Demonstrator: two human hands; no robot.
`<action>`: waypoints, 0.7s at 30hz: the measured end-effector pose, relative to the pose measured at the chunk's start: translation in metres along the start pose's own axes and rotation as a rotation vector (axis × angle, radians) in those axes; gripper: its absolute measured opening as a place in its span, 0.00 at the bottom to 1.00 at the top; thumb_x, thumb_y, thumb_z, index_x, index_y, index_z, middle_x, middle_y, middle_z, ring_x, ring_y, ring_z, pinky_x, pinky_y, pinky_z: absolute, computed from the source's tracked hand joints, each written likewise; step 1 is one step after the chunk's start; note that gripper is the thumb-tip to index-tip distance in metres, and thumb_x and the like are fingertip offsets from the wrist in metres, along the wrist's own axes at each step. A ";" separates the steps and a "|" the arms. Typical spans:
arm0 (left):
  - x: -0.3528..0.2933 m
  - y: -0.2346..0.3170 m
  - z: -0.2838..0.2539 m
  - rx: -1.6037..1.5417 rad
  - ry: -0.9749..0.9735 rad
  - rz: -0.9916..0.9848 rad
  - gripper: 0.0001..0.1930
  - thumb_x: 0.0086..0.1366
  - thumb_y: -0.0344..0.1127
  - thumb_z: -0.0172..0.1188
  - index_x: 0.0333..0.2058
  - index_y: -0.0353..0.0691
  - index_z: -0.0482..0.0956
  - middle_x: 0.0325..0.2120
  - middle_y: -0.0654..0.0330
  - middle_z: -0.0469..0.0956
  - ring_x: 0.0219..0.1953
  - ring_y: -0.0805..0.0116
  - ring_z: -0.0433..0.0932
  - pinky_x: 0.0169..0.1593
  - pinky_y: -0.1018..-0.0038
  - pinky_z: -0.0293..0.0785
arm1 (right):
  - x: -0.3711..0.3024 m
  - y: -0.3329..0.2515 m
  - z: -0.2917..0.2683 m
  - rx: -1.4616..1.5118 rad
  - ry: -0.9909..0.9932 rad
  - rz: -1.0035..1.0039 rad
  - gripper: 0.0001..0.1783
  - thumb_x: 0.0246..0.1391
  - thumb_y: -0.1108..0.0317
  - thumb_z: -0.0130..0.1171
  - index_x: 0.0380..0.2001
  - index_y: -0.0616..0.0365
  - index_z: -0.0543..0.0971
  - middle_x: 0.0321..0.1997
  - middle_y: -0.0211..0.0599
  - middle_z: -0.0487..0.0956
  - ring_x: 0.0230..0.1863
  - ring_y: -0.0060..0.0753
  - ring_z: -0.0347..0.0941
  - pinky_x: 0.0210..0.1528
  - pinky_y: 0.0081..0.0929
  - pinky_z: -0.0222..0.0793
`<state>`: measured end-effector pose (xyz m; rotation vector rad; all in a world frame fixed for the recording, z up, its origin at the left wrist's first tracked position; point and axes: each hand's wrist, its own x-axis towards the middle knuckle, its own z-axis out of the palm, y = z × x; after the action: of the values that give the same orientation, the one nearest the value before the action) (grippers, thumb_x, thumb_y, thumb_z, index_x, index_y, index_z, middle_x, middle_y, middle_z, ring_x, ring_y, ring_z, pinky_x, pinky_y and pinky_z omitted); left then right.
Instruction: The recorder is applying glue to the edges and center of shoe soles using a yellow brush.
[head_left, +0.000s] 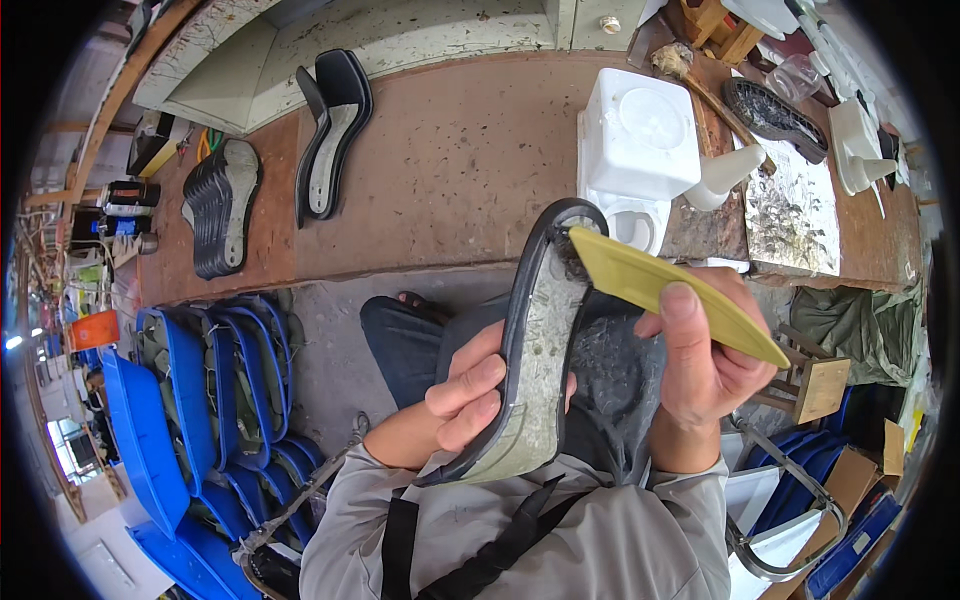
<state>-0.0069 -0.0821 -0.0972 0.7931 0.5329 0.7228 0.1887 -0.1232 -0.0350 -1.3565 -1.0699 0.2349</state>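
My left hand [468, 395] is closed around the lower half of a shoe sole [540, 345], which has a grey inner face and a black raised rim. The sole stands tilted in front of my body, its rounded end up toward the bench. Between the thumb and fingers of my right hand [705, 350] is a flat, tapered yellow scraper [665, 285]. Its far end meets the sole's inner face near the top, where a dark patch shows. The fingers behind the sole are mostly hidden.
On the brown bench [440, 160] lie a stack of soles [225, 205] and a pair of soles [340, 130]. White plastic containers [640, 130] stand near its front edge, with a dark sole [775, 118] further right. Blue trays [165, 400] fill the left floor; a wooden stool [825, 385] stands right.
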 end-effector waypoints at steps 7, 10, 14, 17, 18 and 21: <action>-0.007 0.031 0.016 -0.165 -0.324 -0.122 0.31 0.59 0.42 0.43 0.56 0.26 0.57 0.42 0.44 0.73 0.41 0.61 0.75 0.46 0.71 0.72 | -0.003 -0.022 -0.014 -0.095 -0.070 -0.194 0.06 0.42 0.80 0.63 0.26 0.69 0.78 0.22 0.42 0.79 0.20 0.31 0.73 0.23 0.22 0.69; -0.013 0.038 0.025 -0.124 -0.286 -0.141 0.31 0.59 0.43 0.43 0.56 0.26 0.57 0.41 0.44 0.73 0.41 0.61 0.75 0.45 0.71 0.72 | -0.006 -0.031 -0.020 -0.084 -0.128 -0.191 0.06 0.40 0.79 0.64 0.26 0.68 0.79 0.22 0.42 0.79 0.20 0.32 0.74 0.22 0.22 0.69; -0.018 0.037 0.028 -0.147 -0.286 -0.131 0.31 0.58 0.43 0.43 0.55 0.26 0.57 0.41 0.44 0.73 0.40 0.61 0.75 0.44 0.72 0.72 | -0.014 -0.038 -0.024 -0.031 -0.158 -0.166 0.07 0.38 0.79 0.65 0.26 0.66 0.80 0.21 0.40 0.79 0.20 0.32 0.75 0.22 0.22 0.70; -0.019 0.040 0.033 -0.101 -0.270 -0.126 0.31 0.57 0.43 0.44 0.55 0.27 0.58 0.40 0.45 0.74 0.40 0.62 0.75 0.44 0.73 0.73 | -0.023 -0.043 -0.027 0.031 -0.170 -0.113 0.07 0.37 0.79 0.66 0.25 0.65 0.80 0.21 0.40 0.79 0.19 0.31 0.75 0.21 0.23 0.70; -0.019 0.040 0.031 -0.086 -0.298 -0.109 0.30 0.57 0.43 0.44 0.54 0.26 0.59 0.40 0.45 0.74 0.39 0.63 0.76 0.43 0.73 0.73 | -0.026 -0.044 -0.028 0.030 -0.171 -0.115 0.07 0.37 0.79 0.66 0.25 0.65 0.80 0.21 0.40 0.79 0.19 0.31 0.75 0.21 0.23 0.70; -0.020 0.034 0.029 -0.061 -0.344 -0.035 0.30 0.56 0.42 0.44 0.53 0.26 0.60 0.40 0.45 0.74 0.38 0.63 0.76 0.42 0.73 0.74 | -0.033 -0.047 -0.030 0.078 -0.175 -0.104 0.07 0.37 0.78 0.66 0.25 0.66 0.80 0.21 0.40 0.79 0.19 0.31 0.75 0.21 0.23 0.70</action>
<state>-0.0131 -0.0929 -0.0501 0.8281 0.2126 0.5516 0.1730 -0.1789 -0.0054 -1.2235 -1.2613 0.3201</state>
